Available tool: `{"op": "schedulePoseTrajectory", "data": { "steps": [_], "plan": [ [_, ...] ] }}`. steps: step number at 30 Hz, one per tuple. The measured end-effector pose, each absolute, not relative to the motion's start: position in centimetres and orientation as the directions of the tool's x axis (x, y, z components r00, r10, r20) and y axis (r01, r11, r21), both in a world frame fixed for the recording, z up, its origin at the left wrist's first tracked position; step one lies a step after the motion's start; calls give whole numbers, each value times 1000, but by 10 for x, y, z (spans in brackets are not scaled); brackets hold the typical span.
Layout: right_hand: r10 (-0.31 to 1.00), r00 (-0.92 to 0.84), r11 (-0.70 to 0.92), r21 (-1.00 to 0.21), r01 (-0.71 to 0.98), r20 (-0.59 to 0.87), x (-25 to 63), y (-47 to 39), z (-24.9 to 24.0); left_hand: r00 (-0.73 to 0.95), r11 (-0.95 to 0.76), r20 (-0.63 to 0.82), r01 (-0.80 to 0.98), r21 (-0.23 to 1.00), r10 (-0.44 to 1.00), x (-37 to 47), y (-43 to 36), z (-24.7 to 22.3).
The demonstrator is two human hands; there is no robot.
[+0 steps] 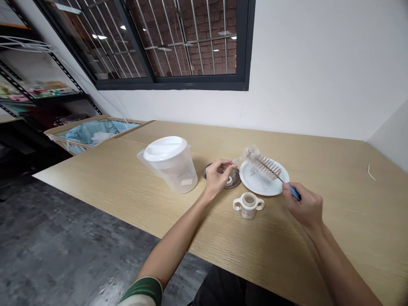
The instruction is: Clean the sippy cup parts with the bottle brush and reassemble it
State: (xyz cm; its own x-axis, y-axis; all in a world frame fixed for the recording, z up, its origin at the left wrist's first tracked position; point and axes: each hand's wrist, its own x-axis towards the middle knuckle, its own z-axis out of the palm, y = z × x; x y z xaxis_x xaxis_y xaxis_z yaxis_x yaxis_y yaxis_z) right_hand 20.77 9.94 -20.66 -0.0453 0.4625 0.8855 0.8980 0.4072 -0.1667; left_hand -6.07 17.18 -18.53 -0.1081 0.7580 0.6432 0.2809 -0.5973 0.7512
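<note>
My right hand is closed round the blue handle of a bottle brush, whose bristles slant up to the left over a white plate. My left hand pinches a small pale ribbed piece near the brush's tip; its exact kind is unclear. Under that hand lies a dark round lid or dish with small white parts on it, partly hidden. Between my hands, nearer to me, stands a small two-handled baby cup, upright with its top uncovered. Thin clear pieces lie on the plate.
A translucent pitcher with a white lid stands left of my left hand. A basket lined with blue cloth is at the table's far left. A short white strip lies at the right, and the wall runs behind the table.
</note>
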Motion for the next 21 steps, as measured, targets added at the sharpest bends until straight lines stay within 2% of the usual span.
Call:
{"op": "schedulePoseTrajectory", "data": {
  "steps": [3, 6, 10, 17, 21],
  "plan": [
    [483, -97, 448, -151, 881, 870, 206, 99, -207, -121, -593, 643, 289, 751, 756, -61, 172, -185],
    [511, -94, 417, -150, 897, 855, 205, 100, -209, -137, -593, 647, 294, 750, 750, -61, 172, -185],
    [479, -52, 367, -146, 919, 876, 208, 101, -209, -129, -595, 649, 297, 747, 750, -61, 172, -183],
    [478, -115, 453, -132, 881, 871, 208, 100, -208, -120, -596, 653, 311, 740, 748, -61, 174, -184],
    [484, -90, 404, -131, 905, 870, 209, 101, -208, -124, -586, 642, 309, 749, 757, -60, 174, -185]
  ]
}}
